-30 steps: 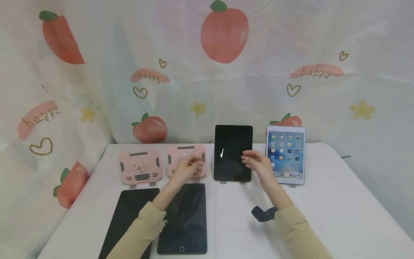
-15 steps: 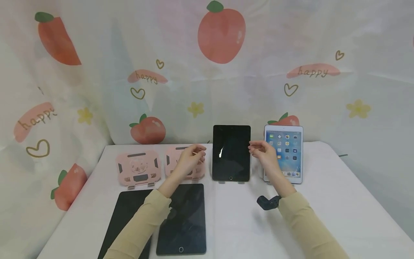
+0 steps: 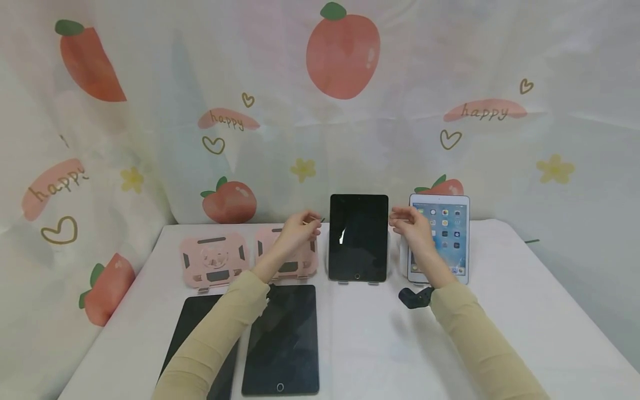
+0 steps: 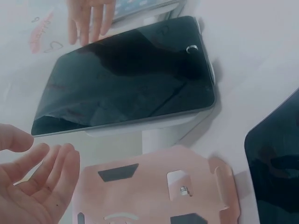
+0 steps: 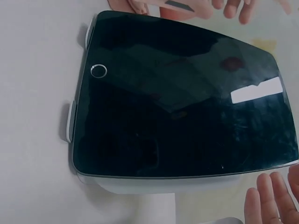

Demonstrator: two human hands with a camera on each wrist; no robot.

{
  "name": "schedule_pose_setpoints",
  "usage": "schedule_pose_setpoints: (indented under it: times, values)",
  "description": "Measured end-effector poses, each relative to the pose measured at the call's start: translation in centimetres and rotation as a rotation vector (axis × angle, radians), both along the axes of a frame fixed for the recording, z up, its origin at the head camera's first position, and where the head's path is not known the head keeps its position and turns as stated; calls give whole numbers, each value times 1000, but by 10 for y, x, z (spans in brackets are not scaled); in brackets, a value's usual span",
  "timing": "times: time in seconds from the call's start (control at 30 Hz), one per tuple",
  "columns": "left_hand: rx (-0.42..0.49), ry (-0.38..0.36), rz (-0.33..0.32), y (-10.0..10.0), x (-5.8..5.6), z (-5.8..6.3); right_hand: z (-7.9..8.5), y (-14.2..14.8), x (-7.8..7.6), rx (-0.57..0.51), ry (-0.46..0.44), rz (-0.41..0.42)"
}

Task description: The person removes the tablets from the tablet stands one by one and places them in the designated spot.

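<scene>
A dark-screened tablet (image 3: 358, 239) leans upright on a stand near the back of the table, its home button at the bottom. To its left my left hand (image 3: 299, 230) hovers in front of a pink stand (image 3: 300, 264), fingers loosely bent and apart from the tablet in the head view. My right hand (image 3: 414, 225) is at the other edge, its fingertips very close; whether they touch is unclear. Neither hand holds anything. In the right wrist view, pale stand tabs support the tablet (image 5: 177, 102) from below. The right hand partly covers a white tablet (image 3: 452, 239) with a lit screen.
Another pink stand (image 3: 215, 258) is at the far left. Two dark tablets lie flat in front of the pink stands: one (image 3: 282, 339) beside the left forearm, the other (image 3: 195, 316) partly under the sleeve. A printed cloth (image 3: 350, 144) hangs behind the table.
My right hand has moved from in front of the dark screen to beside its right edge. My left hand has shifted slightly up and right. The upright tablets stay in place.
</scene>
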State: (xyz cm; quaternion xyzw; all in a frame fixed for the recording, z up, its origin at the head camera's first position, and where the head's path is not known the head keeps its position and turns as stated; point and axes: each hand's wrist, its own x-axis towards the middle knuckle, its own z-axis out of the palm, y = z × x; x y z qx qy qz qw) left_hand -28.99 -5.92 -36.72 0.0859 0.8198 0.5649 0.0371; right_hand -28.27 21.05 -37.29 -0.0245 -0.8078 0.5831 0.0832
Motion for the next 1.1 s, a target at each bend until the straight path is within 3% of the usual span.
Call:
schedule_pose_setpoints:
  times: [0.23, 0.47, 0.83, 1.1]
  values:
    - [19, 20, 9, 9, -15, 1, 3, -2, -8, 59, 9, -2]
    - [5, 37, 14, 18, -26, 1, 5, -4, -12, 32, 2, 0]
    - [57, 47, 33, 29, -36, -5, 3, -8, -18, 21, 26, 14]
    - [82, 79, 98, 38, -37, -10, 0, -9, -20, 34, 31, 0]
